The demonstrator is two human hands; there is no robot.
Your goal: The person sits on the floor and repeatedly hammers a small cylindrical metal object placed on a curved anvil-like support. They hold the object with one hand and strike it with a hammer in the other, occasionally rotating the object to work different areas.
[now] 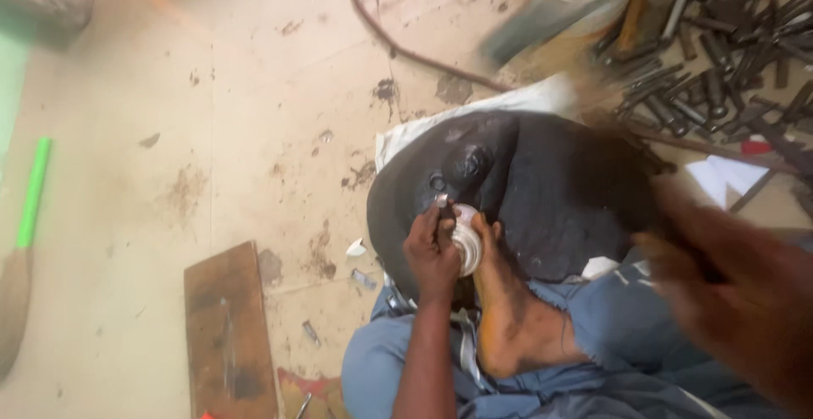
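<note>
**My 2 hands and 1 bare foot**

I am reaching my left hand (432, 250) forward, arm extended, fingers curling closed in a pinch just beside my toes. I am bracing my bare foot (508, 309) forward. My right hand (737, 292) is hanging near the camera, blurred, its grip unreadable.

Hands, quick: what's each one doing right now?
Left hand: closed on a thin tool, tip against the metal cup.
Right hand: motion-blurred; open or closed cannot be told.
</note>
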